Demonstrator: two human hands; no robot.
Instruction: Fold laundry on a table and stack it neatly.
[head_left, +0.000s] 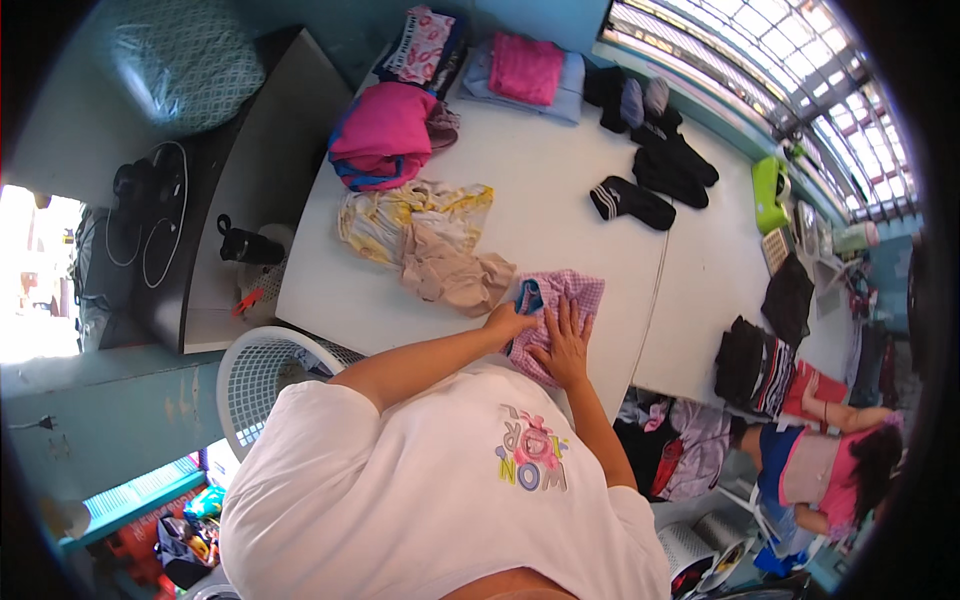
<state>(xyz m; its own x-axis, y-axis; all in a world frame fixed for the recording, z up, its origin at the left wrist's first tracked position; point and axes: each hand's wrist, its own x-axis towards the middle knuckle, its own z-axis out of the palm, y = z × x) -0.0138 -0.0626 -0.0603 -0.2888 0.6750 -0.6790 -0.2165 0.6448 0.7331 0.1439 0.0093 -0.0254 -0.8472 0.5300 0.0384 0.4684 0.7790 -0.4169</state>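
Observation:
A pink-and-white gingham garment (574, 289) with a blue inner part lies folded at the table's near edge, in front of my body. My left hand (512, 325) grips its left side beside the blue part, the fingers partly hidden. Flat on top of the cloth rests my right hand (568, 346), fingers spread. A crumpled beige garment (450, 270) lies just left of the gingham one, overlapping a white-and-yellow cloth (412, 210).
Folded pink and blue clothes (386, 135) sit at the far left. Black socks (637, 204) lie towards the window, dark folded clothes (742, 367) at the right. A white laundry basket (259, 375) stands by my left arm. Another person (825, 465) is at the right.

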